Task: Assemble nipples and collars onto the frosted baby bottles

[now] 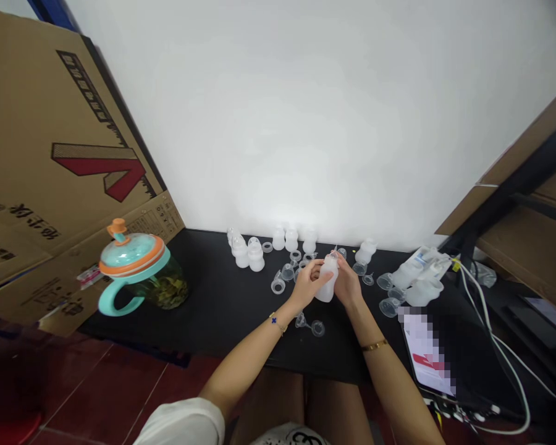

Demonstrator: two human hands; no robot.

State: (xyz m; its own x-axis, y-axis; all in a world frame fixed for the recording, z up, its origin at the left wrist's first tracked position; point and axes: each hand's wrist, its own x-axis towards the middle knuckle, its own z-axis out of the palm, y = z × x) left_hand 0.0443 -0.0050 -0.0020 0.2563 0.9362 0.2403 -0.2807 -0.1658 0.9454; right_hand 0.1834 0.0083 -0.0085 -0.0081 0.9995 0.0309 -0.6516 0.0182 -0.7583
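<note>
— Where is the bottle [327, 283] held?
— Above the black table [208, 309], grasped by the left hand [308, 283] and, near its top, the right hand [347, 284].
— Its long axis?
— Top pointed up and away, tilted slightly right.

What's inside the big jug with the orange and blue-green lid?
Greenish bits that look like leaves show through the side of the jug, low down. The lid covers the top, so what's right under it is hidden.
</note>
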